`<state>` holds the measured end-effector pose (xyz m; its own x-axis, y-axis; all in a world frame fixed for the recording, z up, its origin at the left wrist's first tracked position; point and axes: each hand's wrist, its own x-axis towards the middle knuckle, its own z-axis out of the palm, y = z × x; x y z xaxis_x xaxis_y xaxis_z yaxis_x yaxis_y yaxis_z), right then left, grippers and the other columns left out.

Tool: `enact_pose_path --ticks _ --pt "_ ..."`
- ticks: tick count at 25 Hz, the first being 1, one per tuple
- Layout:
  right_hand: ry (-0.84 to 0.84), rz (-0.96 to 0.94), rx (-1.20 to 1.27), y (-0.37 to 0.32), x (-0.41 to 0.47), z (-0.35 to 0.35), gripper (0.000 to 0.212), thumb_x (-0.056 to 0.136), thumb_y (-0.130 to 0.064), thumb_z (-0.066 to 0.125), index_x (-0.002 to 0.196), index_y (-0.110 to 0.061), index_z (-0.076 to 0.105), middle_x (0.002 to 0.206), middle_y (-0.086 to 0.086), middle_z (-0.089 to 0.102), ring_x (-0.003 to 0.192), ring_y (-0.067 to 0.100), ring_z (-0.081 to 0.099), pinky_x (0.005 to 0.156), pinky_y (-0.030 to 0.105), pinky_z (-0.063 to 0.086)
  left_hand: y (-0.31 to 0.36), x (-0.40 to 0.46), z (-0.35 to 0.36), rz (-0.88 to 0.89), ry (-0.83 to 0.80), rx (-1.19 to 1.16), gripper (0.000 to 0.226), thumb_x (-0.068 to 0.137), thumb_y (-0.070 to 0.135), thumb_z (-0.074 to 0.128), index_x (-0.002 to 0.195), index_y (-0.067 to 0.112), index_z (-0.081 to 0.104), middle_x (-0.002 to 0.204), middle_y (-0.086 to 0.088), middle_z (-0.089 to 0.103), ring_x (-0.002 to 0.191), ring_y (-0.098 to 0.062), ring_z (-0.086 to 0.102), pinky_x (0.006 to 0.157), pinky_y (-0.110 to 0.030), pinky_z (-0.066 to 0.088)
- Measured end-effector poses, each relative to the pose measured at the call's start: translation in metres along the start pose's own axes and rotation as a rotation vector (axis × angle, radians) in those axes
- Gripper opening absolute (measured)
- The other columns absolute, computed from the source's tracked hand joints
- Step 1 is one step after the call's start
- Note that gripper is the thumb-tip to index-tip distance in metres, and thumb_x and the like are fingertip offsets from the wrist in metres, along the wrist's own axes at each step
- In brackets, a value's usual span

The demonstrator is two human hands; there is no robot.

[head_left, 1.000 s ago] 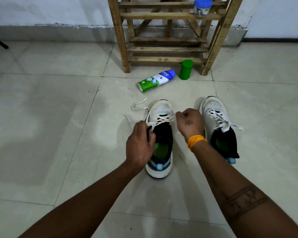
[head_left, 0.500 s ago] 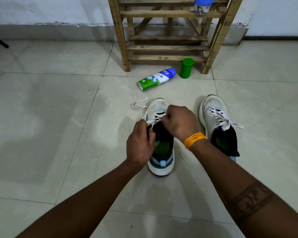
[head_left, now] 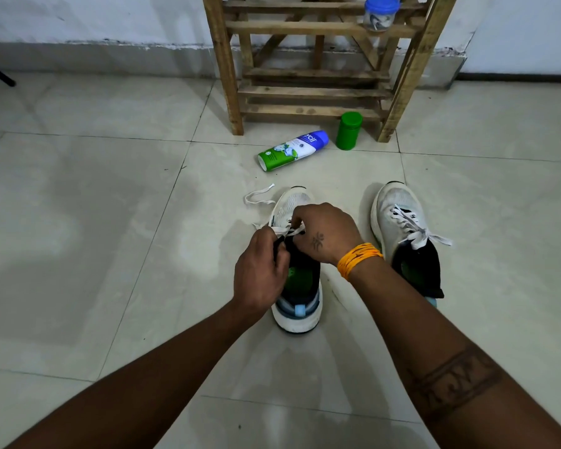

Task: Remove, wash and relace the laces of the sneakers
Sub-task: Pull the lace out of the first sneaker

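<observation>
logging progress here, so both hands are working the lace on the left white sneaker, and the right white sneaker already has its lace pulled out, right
Not quite. The head view shows the right white sneaker with its white lace threaded and tied. The rest holds: the left hand and right hand are both working the lace on the left white sneaker.

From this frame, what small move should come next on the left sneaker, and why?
Probably draw the lace out of the next eyelet. The right hand pinches it over the left sneaker, the left hand grips the tongue, and a freed end already lies on the floor.
</observation>
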<state>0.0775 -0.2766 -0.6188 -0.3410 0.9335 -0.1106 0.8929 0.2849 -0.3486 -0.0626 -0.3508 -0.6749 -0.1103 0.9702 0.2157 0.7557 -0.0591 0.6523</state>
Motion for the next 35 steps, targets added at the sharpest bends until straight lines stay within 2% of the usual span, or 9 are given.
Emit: enact_pose_path --ticks 2,6,10,13,16,21,25,30,35 --pt "0.054 0.026 0.038 0.003 0.003 0.006 0.017 0.083 -0.028 0.064 0.095 -0.024 0.074 0.103 0.005 0.073 0.100 0.031 0.066 0.072 0.031 0.044 0.000 -0.001 -0.002 -0.013 0.004 0.002 0.014 0.097 0.017 0.053 0.091 0.015 0.040 0.086 -0.003 0.051 0.075 -0.027 0.048 0.062 -0.038 0.038" --pt "0.426 0.496 0.537 0.050 0.006 -0.017 0.030 0.073 -0.030 0.061 0.068 -0.001 0.066 0.070 0.020 0.063 0.074 0.038 0.059 0.068 0.039 0.049 -0.007 -0.001 -0.007 -0.082 0.032 -0.039 0.013 0.097 0.018 0.052 0.091 0.016 0.041 0.081 -0.001 0.051 0.072 -0.025 0.048 0.063 -0.040 0.042" --pt "0.175 0.185 0.465 0.030 0.001 -0.024 0.008 0.080 -0.025 0.074 0.085 -0.019 0.077 0.072 -0.005 0.068 0.079 0.022 0.064 0.073 0.031 0.047 -0.008 -0.001 -0.008 -0.033 0.003 -0.048 0.013 0.099 0.020 0.052 0.093 0.017 0.042 0.082 0.000 0.052 0.073 -0.024 0.050 0.063 -0.039 0.042" --pt "0.012 0.035 0.113 -0.008 -0.003 -0.001 0.023 0.081 -0.036 0.071 0.102 -0.028 0.075 0.102 -0.001 0.073 0.098 0.027 0.066 0.079 0.032 0.049 -0.004 0.001 -0.005 0.005 -0.005 -0.027 0.021 0.098 0.018 0.055 0.090 0.022 0.035 0.082 0.002 0.048 0.072 -0.023 0.046 0.062 -0.035 0.035" --pt "0.087 0.073 -0.008 -0.007 0.003 0.011 0.021 0.086 -0.030 0.061 0.098 -0.020 0.074 0.101 0.008 0.073 0.097 0.035 0.066 0.074 0.035 0.049 -0.005 0.000 -0.006 0.001 0.004 -0.023 0.023 0.098 0.018 0.054 0.089 0.023 0.034 0.081 0.003 0.046 0.071 -0.022 0.044 0.061 -0.034 0.032" --pt "0.318 0.471 0.248 0.037 0.004 0.011 0.022 0.088 -0.027 0.060 0.090 -0.009 0.073 0.096 0.017 0.074 0.098 0.041 0.067 0.077 0.038 0.052 -0.001 -0.002 -0.006 -0.007 -0.010 0.000 0.018 0.098 0.021 0.053 0.089 0.019 0.037 0.081 0.000 0.048 0.071 -0.024 0.046 0.061 -0.036 0.036" --pt "0.259 0.263 0.373 0.014 -0.011 0.015 0.024 0.081 -0.033 0.065 0.104 -0.026 0.070 0.093 0.003 0.074 0.092 0.030 0.066 0.076 0.037 0.053 -0.003 -0.004 -0.006 0.019 0.008 -0.012 0.021 0.098 0.020 0.054 0.089 0.020 0.036 0.082 0.004 0.044 0.070 -0.020 0.040 0.061 -0.034 0.033" --pt "0.187 0.073 0.087 0.002 -0.011 0.021 0.016 0.088 -0.029 0.062 0.096 -0.023 0.074 0.096 0.002 0.075 0.096 0.032 0.067 0.072 0.035 0.050 -0.004 -0.005 -0.003 -0.004 0.030 -0.036 0.017 0.098 0.019 0.053 0.090 0.017 0.039 0.082 0.001 0.046 0.071 -0.023 0.044 0.060 -0.036 0.037" --pt "0.487 0.491 0.284 0.040 -0.004 0.013 0.020 0.093 -0.021 0.057 0.095 -0.010 0.073 0.097 0.016 0.074 0.097 0.041 0.067 0.078 0.040 0.051 -0.001 -0.004 -0.003 -0.063 0.051 -0.047 0.018 0.097 0.017 0.054 0.089 0.019 0.038 0.079 0.000 0.049 0.071 -0.024 0.046 0.061 -0.034 0.033"
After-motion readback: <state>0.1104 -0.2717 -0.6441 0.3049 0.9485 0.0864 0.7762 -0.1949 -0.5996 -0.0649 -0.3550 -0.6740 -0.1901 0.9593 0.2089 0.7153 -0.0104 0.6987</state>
